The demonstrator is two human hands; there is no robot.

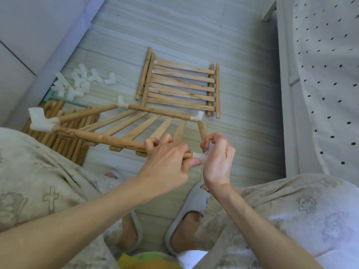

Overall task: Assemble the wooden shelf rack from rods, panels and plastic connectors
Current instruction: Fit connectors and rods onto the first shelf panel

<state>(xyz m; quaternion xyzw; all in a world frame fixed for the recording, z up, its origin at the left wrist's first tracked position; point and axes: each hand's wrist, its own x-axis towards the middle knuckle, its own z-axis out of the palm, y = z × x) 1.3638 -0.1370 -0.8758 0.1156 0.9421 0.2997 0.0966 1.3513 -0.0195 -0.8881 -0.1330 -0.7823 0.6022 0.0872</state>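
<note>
1. Pale wood-grain floor (194,32) fills the middle of the view, with a grey wall panel (29,35) at 10 o'clock and a white dotted bed cover (326,74) at 3 o'clock.
2. A person sits above it, knees in patterned beige trousers (38,181) at 8 and 4 o'clock, feet in grey slippers (186,210) at 6 o'clock.
3. The left hand (167,158) curls its fingers round the near rod (108,139) of a half-built shelf frame (136,125), close to the rod's right end.
4. The right hand (217,156) pinches a white plastic connector (202,157) that sits on that rod end; thumb and fingers are bent round it.
5. A short rod (202,129) slants down from the frame's far right corner connector (198,116) towards the right hand; whether it enters the held connector cannot be told.
6. The frame's left corner connector (40,121) sits at 9 o'clock, over a stack of spare rods (64,144) on the floor.
7. A finished slatted panel (180,86) lies flat at 12 o'clock, with loose rods (144,72) just beside its left edge.
8. A heap of loose white connectors (77,82) lies at 10 o'clock, near the wall.
</note>
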